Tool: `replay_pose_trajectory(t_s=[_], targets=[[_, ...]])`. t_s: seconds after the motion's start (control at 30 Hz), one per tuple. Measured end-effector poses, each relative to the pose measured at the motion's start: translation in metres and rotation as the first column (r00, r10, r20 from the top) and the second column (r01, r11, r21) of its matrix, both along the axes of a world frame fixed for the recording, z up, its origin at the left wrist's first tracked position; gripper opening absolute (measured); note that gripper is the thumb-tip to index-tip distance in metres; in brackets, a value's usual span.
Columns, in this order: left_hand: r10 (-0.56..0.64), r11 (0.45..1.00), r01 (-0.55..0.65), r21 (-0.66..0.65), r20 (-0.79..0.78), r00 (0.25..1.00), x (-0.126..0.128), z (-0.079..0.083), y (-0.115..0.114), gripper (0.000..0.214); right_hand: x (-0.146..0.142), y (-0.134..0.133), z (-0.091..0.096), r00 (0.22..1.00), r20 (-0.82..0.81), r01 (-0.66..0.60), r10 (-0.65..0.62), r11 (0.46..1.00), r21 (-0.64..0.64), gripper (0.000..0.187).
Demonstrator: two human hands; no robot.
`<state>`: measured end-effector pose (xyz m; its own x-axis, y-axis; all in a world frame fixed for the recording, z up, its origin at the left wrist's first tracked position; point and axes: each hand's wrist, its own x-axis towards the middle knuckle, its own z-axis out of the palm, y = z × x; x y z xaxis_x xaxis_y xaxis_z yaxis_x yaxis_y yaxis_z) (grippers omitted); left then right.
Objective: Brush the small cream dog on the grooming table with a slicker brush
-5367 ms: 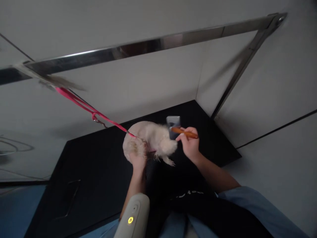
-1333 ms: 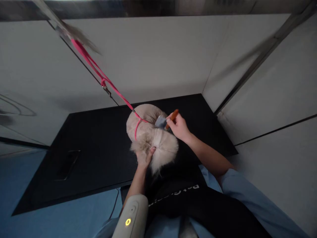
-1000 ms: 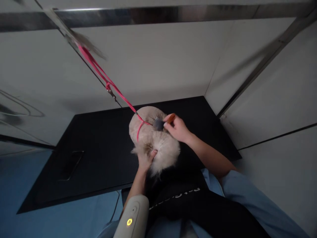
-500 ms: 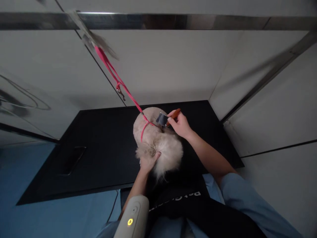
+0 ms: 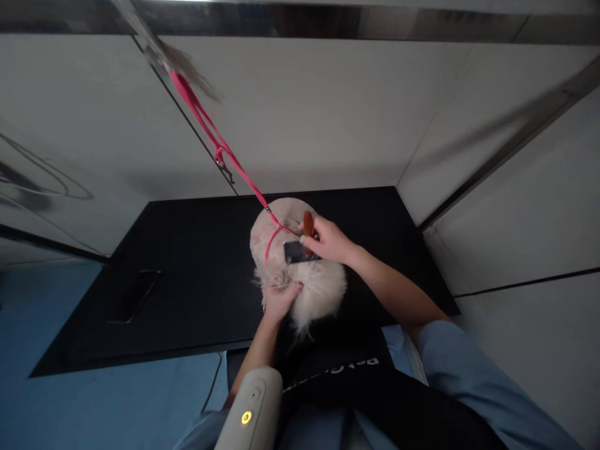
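Observation:
A cream-coloured dog (image 5: 267, 234) is on a black grooming table (image 5: 201, 281), its back clipped short and its head fur (image 5: 323, 294) long and fluffy. A pink grooming loop (image 5: 244, 169) runs from above down around its neck. My right hand (image 5: 328, 240) grips a slicker brush (image 5: 297, 252) by its reddish-brown handle; the brush's flat head lies over the top of the fluffy fur. My left hand (image 5: 281, 300) is closed on the fur at the side of the dog's head, thumb on top. The dog's face is hidden.
A dark phone-like slab (image 5: 135, 297) lies on the table's left part. Overhead runs a metal bar (image 5: 319, 22). A pale device with a yellow light (image 5: 250, 409) stands out at the bottom. White panels (image 5: 328, 112) back the table; cables (image 5: 42, 169) hang at the left.
My right hand has brought the slicker brush down and toward me, from the neck onto the head fur, turning its handle more upright. My left hand keeps its hold. The view has tilted slightly.

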<state>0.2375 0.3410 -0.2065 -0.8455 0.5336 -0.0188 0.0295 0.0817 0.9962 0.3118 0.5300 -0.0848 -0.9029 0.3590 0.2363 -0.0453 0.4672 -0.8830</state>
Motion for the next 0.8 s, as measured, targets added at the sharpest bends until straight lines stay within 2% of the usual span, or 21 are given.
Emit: replay_pose_trajectory(t_s=[0.03,0.07,0.17,0.2,0.3,0.33,0.47,0.5,0.57,0.6,0.63,0.67,0.73,0.77,0.8], targets=[[0.015,1.000,-0.015,0.008,0.026,1.000,0.000,0.001,0.001,0.039,0.000,-0.001,-0.001,0.999,-0.035,0.039,-0.038,0.999,0.032,0.014],[0.028,1.000,-0.028,0.000,0.041,0.999,0.000,0.001,0.001,0.039,0.001,-0.003,-0.002,0.998,-0.055,0.024,-0.021,0.998,0.064,0.014],[0.064,0.996,-0.063,-0.056,0.010,0.998,-0.002,-0.001,0.001,0.040,0.002,-0.002,-0.006,0.993,-0.015,-0.118,0.119,0.991,0.061,0.018],[0.077,0.995,-0.077,-0.059,-0.012,0.997,-0.002,-0.001,0.000,0.040,0.002,0.000,-0.007,0.995,-0.009,-0.094,0.095,0.995,0.034,0.018],[0.110,0.994,-0.110,-0.011,-0.049,0.993,0.000,0.001,0.001,0.039,0.002,0.005,-0.006,0.982,-0.103,0.158,-0.159,0.987,-0.018,0.015],[0.107,0.994,-0.107,0.004,-0.047,0.993,0.002,0.002,0.001,0.039,0.002,0.005,-0.006,0.976,-0.128,0.176,-0.176,0.984,-0.009,0.014],[0.079,0.997,-0.079,0.005,-0.018,0.997,0.006,0.008,0.006,0.040,0.000,-0.001,-0.002,0.995,0.026,-0.100,0.098,0.991,0.086,0.018],[0.092,0.996,-0.091,0.014,-0.017,0.996,0.006,0.008,0.006,0.041,-0.001,-0.002,-0.001,0.997,0.028,-0.078,0.076,0.994,0.078,0.017],[0.122,0.992,-0.121,0.041,-0.021,0.992,0.007,0.009,0.007,0.044,-0.003,-0.003,0.003,0.995,-0.074,0.073,-0.071,0.997,0.031,0.013],[0.131,0.990,-0.130,0.051,-0.023,0.991,0.007,0.009,0.007,0.045,-0.004,-0.004,0.004,0.987,-0.124,0.102,-0.100,0.995,0.011,0.012],[0.127,0.991,-0.126,0.049,-0.025,0.992,0.007,0.009,0.006,0.045,-0.005,-0.004,0.006,0.989,-0.140,0.056,-0.053,0.998,0.016,0.012],[0.117,0.992,-0.116,0.041,-0.028,0.993,0.007,0.009,0.006,0.045,-0.006,-0.004,0.007,0.992,-0.115,-0.042,0.047,0.998,0.049,0.013],[0.105,0.994,-0.104,0.032,-0.028,0.994,0.008,0.010,0.005,0.045,-0.008,-0.005,0.009,0.977,0.005,-0.211,0.212,0.970,0.120,0.016],[0.104,0.994,-0.103,0.037,-0.024,0.994,0.009,0.011,0.005,0.045,-0.009,-0.005,0.009,0.980,0.031,-0.199,0.196,0.970,0.139,0.016],[0.103,0.994,-0.102,0.046,-0.017,0.994,0.010,0.012,0.005,0.046,-0.010,-0.005,0.010,0.993,0.011,-0.116,0.116,0.982,0.146,0.014]])
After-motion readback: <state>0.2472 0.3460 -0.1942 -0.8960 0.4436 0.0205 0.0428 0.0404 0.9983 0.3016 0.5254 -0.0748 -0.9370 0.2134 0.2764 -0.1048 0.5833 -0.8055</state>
